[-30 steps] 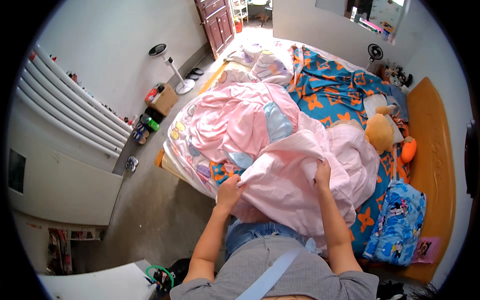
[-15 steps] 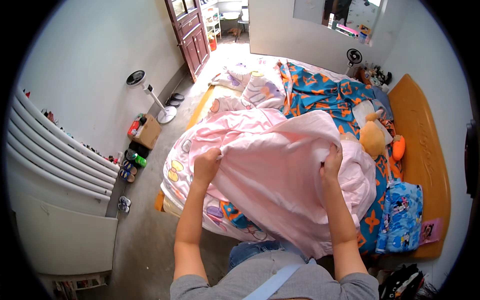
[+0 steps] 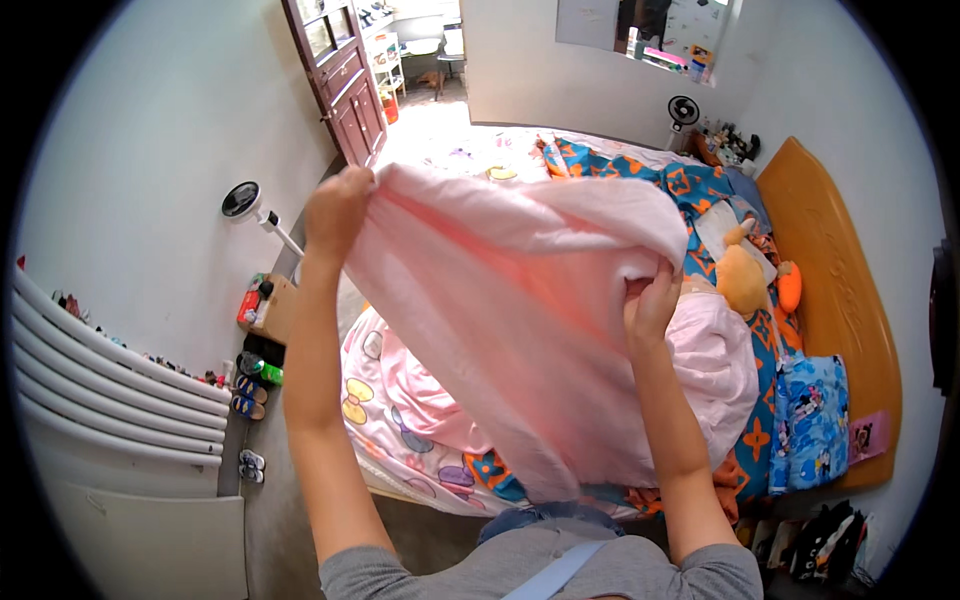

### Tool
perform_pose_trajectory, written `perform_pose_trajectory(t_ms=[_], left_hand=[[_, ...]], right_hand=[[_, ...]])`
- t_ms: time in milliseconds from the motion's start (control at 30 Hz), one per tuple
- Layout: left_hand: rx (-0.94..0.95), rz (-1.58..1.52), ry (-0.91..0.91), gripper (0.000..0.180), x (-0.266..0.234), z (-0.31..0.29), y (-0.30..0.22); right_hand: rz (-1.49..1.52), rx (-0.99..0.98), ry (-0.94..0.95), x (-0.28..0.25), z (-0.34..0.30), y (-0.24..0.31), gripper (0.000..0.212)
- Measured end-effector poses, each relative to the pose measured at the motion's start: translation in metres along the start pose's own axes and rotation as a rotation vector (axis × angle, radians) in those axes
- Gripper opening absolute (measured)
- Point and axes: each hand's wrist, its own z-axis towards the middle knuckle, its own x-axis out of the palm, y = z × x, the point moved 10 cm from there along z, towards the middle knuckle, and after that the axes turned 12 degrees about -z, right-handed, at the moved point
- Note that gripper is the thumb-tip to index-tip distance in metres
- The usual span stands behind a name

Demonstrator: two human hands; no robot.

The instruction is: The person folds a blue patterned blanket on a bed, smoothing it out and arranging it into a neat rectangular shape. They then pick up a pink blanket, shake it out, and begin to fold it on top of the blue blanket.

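Note:
A plain pink blanket (image 3: pixel 520 300) hangs stretched between my two hands above the bed. My left hand (image 3: pixel 340 210), raised at the left, is closed on one of its upper corners. Farther right and lower, my right hand (image 3: pixel 655 303) grips the blanket's folded edge. Its lower part drapes toward my waist, and more pink cloth lies bunched on the bed to the right. Beneath it shows a white quilt (image 3: pixel 357 400) patterned with coloured bows, along with a teal and orange patterned sheet (image 3: pixel 757 440). The blanket hides much of the bed's middle.
A wooden headboard (image 3: pixel 835 310) stands at the right, with an orange plush toy (image 3: pixel 740 280) and a folded blue cloth (image 3: pixel 808 425) beside it. To the left are a white standing fan (image 3: pixel 262 215), a cardboard box (image 3: pixel 273 308), shoes (image 3: pixel 250 400) and a radiator (image 3: pixel 120 380).
My left hand has risen and moved left and away, lifting its blanket corner and spreading the cloth wider. My right hand keeps its hold, slightly shifted. The view has turned slightly.

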Motion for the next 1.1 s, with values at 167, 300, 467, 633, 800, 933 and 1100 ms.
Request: perform_pose_trajectory(t_ms=[167,300,467,633,800,933,1100], left_hand=[[0.152,0.082,-0.201,0.009,-0.021,0.046,0.015],[0.091,0.112,-0.166,0.007,0.027,0.029,0.049],[-0.24,0.076,0.184,0.006,0.165,-0.069,0.105],[-0.292,-0.306,0.443,0.017,0.283,-0.215,0.061],[-0.398,-0.504,0.603,0.037,0.306,-0.337,-0.045],[-0.485,-0.598,0.634,0.058,0.289,-0.441,-0.124],[-0.537,-0.655,0.845,0.061,0.256,-0.501,-0.204]], right_hand=[[0.065,-0.134,0.051,0.046,0.026,0.017,0.029],[-0.07,-0.126,0.044,0.051,0.051,-0.025,0.031],[-0.556,0.014,0.157,0.031,0.071,-0.144,0.042],[-1.235,0.002,0.443,-0.049,0.058,-0.268,0.055],[-1.421,0.281,0.67,-0.114,-0.025,-0.303,0.052],[-1.541,0.398,0.813,-0.164,-0.077,-0.302,0.05],[-1.62,0.468,0.851,-0.23,-0.119,-0.288,0.045]])
